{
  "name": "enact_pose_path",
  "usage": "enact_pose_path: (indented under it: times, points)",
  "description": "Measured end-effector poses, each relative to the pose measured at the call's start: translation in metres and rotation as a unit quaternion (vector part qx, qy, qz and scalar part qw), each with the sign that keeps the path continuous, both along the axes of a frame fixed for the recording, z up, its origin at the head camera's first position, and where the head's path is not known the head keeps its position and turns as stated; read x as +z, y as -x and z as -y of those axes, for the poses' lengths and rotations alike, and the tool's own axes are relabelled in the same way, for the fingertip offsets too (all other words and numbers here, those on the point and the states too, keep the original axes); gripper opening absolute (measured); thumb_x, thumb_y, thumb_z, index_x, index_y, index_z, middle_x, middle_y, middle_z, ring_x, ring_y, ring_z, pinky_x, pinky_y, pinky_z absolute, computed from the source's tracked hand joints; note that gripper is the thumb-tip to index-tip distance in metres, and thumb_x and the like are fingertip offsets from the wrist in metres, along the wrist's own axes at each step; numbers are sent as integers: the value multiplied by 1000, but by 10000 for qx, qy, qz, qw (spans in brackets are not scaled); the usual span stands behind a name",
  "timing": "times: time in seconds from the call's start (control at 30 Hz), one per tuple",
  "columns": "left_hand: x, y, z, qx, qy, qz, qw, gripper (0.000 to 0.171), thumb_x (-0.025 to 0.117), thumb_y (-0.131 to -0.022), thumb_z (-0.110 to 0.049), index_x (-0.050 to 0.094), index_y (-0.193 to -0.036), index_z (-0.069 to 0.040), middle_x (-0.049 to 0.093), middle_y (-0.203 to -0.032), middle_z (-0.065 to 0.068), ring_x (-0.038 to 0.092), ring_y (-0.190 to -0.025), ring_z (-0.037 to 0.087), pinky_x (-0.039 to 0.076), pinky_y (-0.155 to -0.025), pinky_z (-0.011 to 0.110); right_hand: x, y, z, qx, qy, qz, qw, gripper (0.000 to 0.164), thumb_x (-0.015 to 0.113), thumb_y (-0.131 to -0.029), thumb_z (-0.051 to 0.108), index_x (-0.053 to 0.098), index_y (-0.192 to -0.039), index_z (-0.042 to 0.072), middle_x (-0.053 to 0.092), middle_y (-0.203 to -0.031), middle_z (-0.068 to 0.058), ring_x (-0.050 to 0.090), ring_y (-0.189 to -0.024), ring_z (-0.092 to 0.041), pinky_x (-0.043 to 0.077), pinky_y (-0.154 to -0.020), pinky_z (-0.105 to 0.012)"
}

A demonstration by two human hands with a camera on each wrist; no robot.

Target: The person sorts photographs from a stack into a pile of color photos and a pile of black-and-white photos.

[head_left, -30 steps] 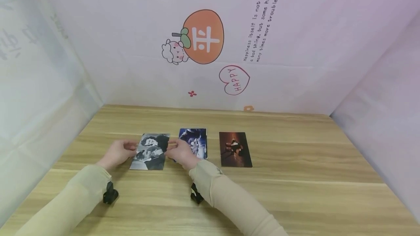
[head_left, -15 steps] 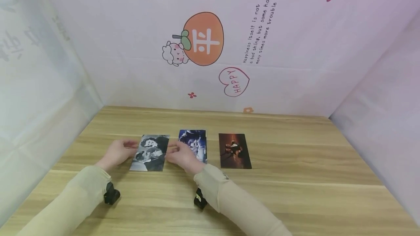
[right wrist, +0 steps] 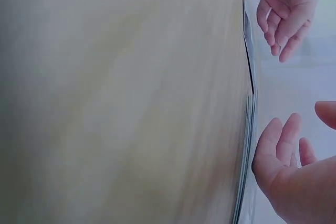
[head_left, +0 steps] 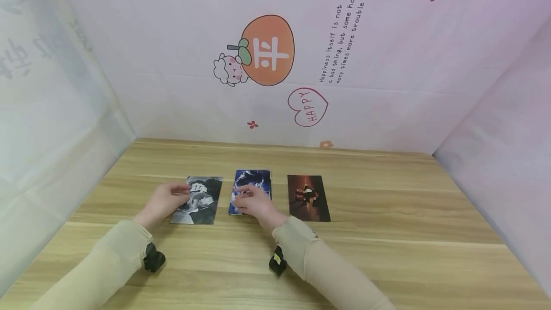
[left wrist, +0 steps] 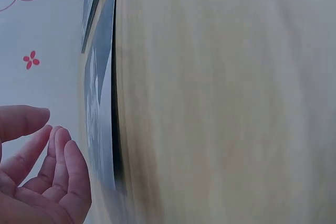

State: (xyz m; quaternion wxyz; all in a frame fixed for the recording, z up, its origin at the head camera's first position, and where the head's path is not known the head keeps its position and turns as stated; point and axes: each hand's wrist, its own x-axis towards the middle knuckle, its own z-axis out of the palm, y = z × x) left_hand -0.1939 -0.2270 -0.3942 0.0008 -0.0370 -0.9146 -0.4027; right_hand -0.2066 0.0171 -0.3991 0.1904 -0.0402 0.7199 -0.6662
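A black-and-white photo card (head_left: 205,210) lies flat on the left of the row, showing two people. My left hand (head_left: 165,201) is over its left edge; in the left wrist view the thumb and the loosely bent fingers (left wrist: 73,177) stand apart with nothing between them. Beside that card lies a small stack of cards with a blue picture (head_left: 255,176) on top, partly hidden by my right hand (head_left: 256,203). The right wrist view has the right fingers (right wrist: 270,135) relaxed close above the stack's layered edge (right wrist: 243,166), holding nothing.
A dark card with a reddish picture (head_left: 309,198) lies to the right of the stack. The wood-grain table (head_left: 387,262) is bordered by a printed white cloth (head_left: 181,109) behind and at both sides. A small black device (head_left: 153,258) hangs under each wrist.
My right hand has left the black-and-white card's right edge and moved right over the blue stack. My left hand has come off the left edge and shifted slightly right. The cards stay put.
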Motion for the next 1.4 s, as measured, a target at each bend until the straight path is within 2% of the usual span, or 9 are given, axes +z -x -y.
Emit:
enact_pose_path:
  times: [0.13, 0.3, 0.4, 0.53, 0.73, 0.83, 1.03, 1.17, 1.4]
  points:
    - [-1, 1, -8, 22, -128, 119, 9998, 32, 61, -88, -8, 59, -115, 9, 65, -110, 25, 63, -98, 33, 53, -81, 35, 0, 4, -13, -26, 126, -65, 9999, 37, 57, -90, 2, 51, -125, -7, 56, -97, -8, 62, -96, -24, 53, -91, -37]
    - [-3, 3, -19, -1, -337, 280, 9990, 31, 60, -89, -7, 59, -116, 8, 63, -113, 25, 62, -101, 32, 54, -83, 38, 0, 8, -26, -70, 108, -151, 9998, 39, 57, -88, 2, 49, -125, -8, 57, -101, -11, 58, -86, -18, 55, -80, -30]
    - [-2, 4, -24, -39, -388, 363, 9986, 31, 60, -89, -7, 58, -118, 7, 62, -117, 25, 61, -104, 33, 54, -84, 38, 3, 8, -33, -70, 3, -116, 9999, 39, 56, -89, 5, 48, -126, -7, 57, -107, -15, 58, -90, -18, 54, -85, -31]
    - [-1, 5, -32, -42, -371, 498, 9981, 32, 59, -91, -9, 58, -120, 5, 61, -119, 23, 60, -107, 33, 53, -86, 40, 7, 10, -41, -139, 142, 63, 9998, 41, 55, -90, 5, 46, -129, -5, 55, -113, -16, 58, -103, -25, 49, -97, -39]
    - [0, 6, -49, -98, -519, 566, 9970, 30, 58, -91, -5, 58, -118, 7, 63, -116, 24, 60, -108, 35, 53, -88, 41, 7, 15, -55, -383, 269, 4, 9989, 42, 55, -90, 4, 46, -131, -6, 56, -106, -12, 56, -92, -17, 52, -87, -32]
    - [1, 8, -58, -97, -533, 541, 9971, 30, 59, -90, -5, 59, -118, 7, 64, -114, 23, 61, -107, 34, 53, -89, 40, 8, 18, -61, -496, 278, -11, 9984, 44, 54, -91, 4, 45, -132, -7, 57, -106, -12, 56, -90, -17, 52, -87, -33]
    - [0, 14, -69, -146, -550, 528, 9970, 31, 60, -91, -9, 59, -119, 4, 64, -116, 20, 60, -108, 33, 51, -93, 41, 12, 21, -71, -514, 214, 39, 9984, 45, 54, -92, 5, 43, -134, -6, 56, -118, -21, 57, -100, -27, 48, -96, -43]
    - [-1, 18, -72, -205, -644, 573, 9961, 34, 58, -92, -11, 57, -122, 4, 61, -120, 21, 58, -111, 33, 51, -94, 41, 13, 24, -75, -475, 80, 76, 9988, 46, 53, -92, 6, 43, -135, -5, 52, -127, -26, 56, -110, -33, 46, -100, -44]
    - [-3, 24, -79, -214, -899, 686, 9934, 36, 59, -91, -11, 57, -123, 4, 60, -120, 22, 56, -112, 34, 52, -90, 39, 12, 25, -79, -345, 37, 160, 9993, 47, 52, -93, 4, 40, -137, -6, 50, -131, -29, 51, -122, -38, 41, -106, -46]
